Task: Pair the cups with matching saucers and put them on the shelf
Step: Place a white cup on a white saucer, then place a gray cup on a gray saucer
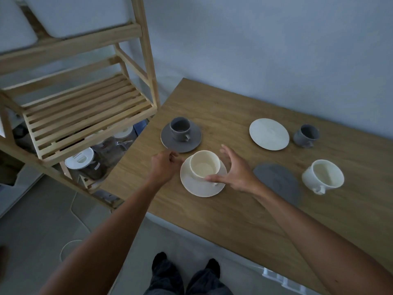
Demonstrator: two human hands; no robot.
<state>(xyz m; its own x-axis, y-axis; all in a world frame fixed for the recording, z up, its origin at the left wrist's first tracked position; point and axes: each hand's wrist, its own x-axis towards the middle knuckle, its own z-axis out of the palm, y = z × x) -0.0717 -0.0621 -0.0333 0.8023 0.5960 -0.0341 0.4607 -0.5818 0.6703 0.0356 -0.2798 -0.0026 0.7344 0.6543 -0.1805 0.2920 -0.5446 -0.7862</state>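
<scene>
1. A wooden table (244, 209) carries three cups standing upright and four saucers; its right end runs out of the picture.
2. A cream cup (204, 165) stands on a cream saucer (192, 184) near the table's front edge. Its handle is hidden behind the right hand.
3. The left hand (163, 167) is loosely curled at the cream saucer's left rim, fingertips at or just beside the edge; whether it pinches the rim cannot be told.
4. The right hand (236, 171) is spread wide around the cream cup's right side, thumb lying across the saucer by the cup's base and fingers raised beside its wall. It grasps nothing; contact with the cup is unclear.
5. A grey cup (180, 128) sits on a grey saucer (170, 138) just behind the left hand, handle toward the camera.
6. Further right lie a bare cream saucer (269, 134) and, just beside it, a second grey cup (306, 135), slightly blurred.
7. A bare grey saucer (276, 179) lies partly under the right forearm, its near edge covered. A second cream cup (323, 175) stands to its right, handle toward the front.
8. The slatted wooden shelf (85, 111) stands left of the table, its middle tier bare. Lidded jars (85, 162) below are half hidden by the slats and dim.
</scene>
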